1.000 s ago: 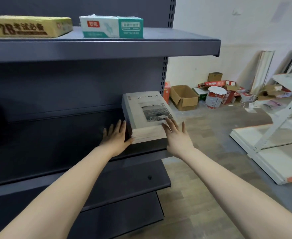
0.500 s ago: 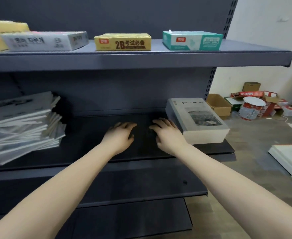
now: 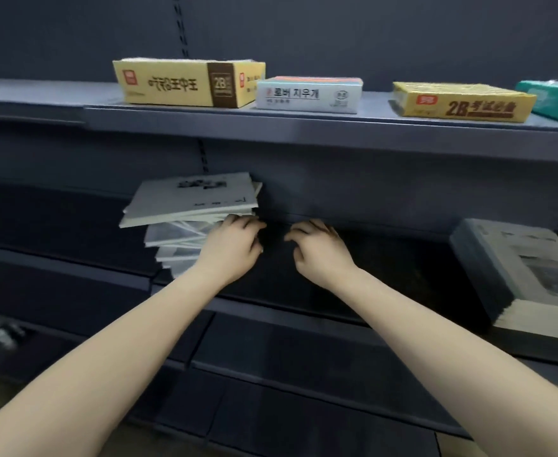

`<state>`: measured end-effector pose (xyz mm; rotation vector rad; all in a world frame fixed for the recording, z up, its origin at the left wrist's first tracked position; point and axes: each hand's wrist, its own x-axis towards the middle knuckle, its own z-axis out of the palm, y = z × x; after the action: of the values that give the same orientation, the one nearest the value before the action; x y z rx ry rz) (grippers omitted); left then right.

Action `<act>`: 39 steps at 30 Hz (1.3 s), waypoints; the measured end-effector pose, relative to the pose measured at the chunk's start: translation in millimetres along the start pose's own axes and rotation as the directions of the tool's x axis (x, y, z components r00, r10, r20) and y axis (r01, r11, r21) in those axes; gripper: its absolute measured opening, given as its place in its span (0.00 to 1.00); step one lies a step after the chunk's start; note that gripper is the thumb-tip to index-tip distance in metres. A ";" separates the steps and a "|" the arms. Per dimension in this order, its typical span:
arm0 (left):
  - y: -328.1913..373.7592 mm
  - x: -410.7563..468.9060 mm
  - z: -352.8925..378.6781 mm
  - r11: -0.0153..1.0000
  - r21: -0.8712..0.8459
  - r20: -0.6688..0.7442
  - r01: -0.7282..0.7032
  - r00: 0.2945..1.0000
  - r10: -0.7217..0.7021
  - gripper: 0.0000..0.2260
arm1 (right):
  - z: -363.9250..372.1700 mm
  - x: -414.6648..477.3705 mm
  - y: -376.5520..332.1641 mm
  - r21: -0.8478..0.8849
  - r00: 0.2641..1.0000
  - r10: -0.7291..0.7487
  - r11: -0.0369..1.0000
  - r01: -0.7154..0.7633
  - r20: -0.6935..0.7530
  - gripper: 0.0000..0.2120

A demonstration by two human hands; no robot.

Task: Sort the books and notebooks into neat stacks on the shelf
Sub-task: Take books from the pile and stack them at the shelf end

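Note:
A messy, fanned-out stack of white books (image 3: 191, 199) sits on the left of the dark middle shelf (image 3: 386, 255). My left hand (image 3: 229, 252) is at the lower right side of that stack, with its curled fingertips reaching the book edges; I cannot tell if it grips them. My right hand (image 3: 320, 252) hovers over the bare shelf just to the right, fingers loosely curled and holding nothing. A neat, thick stack of books (image 3: 514, 268) with a photo cover lies at the shelf's right end.
The upper shelf (image 3: 337, 127) carries a yellow box (image 3: 185, 84), a white box (image 3: 307, 94), another yellow box (image 3: 462, 102) and a green pack (image 3: 554, 100). Lower dark shelves (image 3: 304, 357) stick out below my arms.
My view and both hands have swung left, away from the neat stack on the right. The hands, which had flat fingers against that stack, are now curled beside the messy stack.

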<state>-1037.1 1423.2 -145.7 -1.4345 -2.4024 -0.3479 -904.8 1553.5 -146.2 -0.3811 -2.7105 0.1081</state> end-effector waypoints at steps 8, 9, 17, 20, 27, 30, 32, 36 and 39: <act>-98.1 -20.0 -14.6 0.988 0.090 -0.064 0.127 0.991 -0.121 0.21 | 36.2 47.4 -72.8 0.101 0.997 -0.075 0.992 0.078 -0.035 0.18; -108.9 -19.5 -15.7 0.985 0.106 -0.058 0.140 0.989 -0.134 0.22 | 38.5 51.6 -77.1 0.102 0.996 -0.077 0.992 0.081 -0.042 0.18; -187.8 -23.8 -10.0 0.951 0.200 -0.015 0.236 0.971 -0.238 0.24 | 65.1 67.8 -94.0 0.106 0.993 -0.052 0.992 0.064 -0.109 0.17; -203.6 -29.9 -5.0 0.956 0.247 -0.081 0.156 0.987 -0.140 0.22 | 75.0 69.8 -101.9 0.112 0.994 -0.038 0.992 0.050 -0.105 0.16; -211.3 -28.5 -6.0 0.952 0.302 -0.174 -0.040 0.980 0.097 0.22 | 82.5 68.7 -129.2 0.092 0.997 -0.027 0.995 0.034 -0.077 0.17; -220.8 -25.0 0.6 0.971 0.240 -0.158 0.002 0.987 0.037 0.26 | 80.3 63.8 -129.6 0.044 0.994 -0.041 0.998 0.046 -0.104 0.16; -226.2 -22.9 2.7 0.974 0.224 -0.173 0.017 0.985 0.023 0.26 | 78.7 62.2 -124.8 0.032 0.989 -0.029 0.999 0.034 -0.145 0.16; -229.1 -27.2 3.9 0.956 0.289 -0.258 -0.046 0.958 0.124 0.21 | 79.4 58.5 -120.4 0.021 0.989 0.014 1.000 -0.011 -0.148 0.18; -234.1 -27.4 5.0 0.943 0.304 -0.302 -0.138 0.925 0.232 0.17 | 84.0 60.4 -129.9 0.020 0.992 0.006 1.000 -0.003 -0.124 0.19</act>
<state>-1232.5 1293.9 -171.3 -1.3399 -1.9372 -0.1796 -1023.8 1444.0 -183.7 -0.3753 -2.5841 0.1090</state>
